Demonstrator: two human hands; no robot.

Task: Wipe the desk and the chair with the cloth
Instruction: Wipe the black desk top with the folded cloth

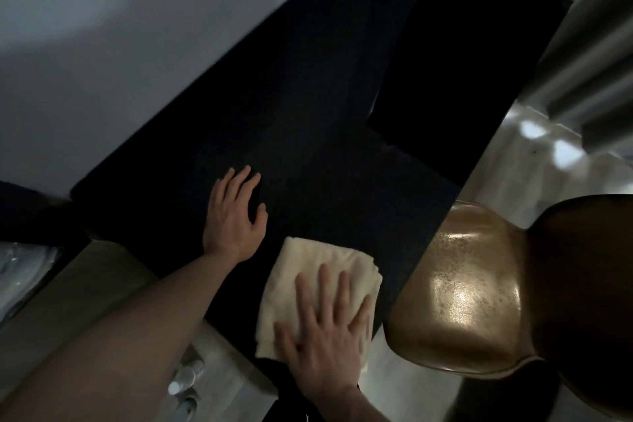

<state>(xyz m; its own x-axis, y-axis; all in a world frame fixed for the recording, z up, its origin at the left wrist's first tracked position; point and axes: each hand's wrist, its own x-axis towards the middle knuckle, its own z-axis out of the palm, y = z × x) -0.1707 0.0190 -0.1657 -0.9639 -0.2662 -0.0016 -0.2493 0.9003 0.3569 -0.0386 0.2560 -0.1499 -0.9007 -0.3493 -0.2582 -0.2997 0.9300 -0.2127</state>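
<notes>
The right hand [322,329], fingers flat, is pressing the cloth [301,277] at the bench's [308,147] near edge; the left hand [236,212], released, is bracing. Wiping looks underway; the chair [462,284] probably follows.

Dark desk [308,147], folded cream cloth [308,271] on it

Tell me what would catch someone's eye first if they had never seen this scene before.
Probably the pale folded cloth near the front edge of the dark desk, with the right hand pressed flat on it. The left hand rests open on the desk just beyond. To the right, the chair stands out with its glossy golden-brown seat catching the light.
</notes>
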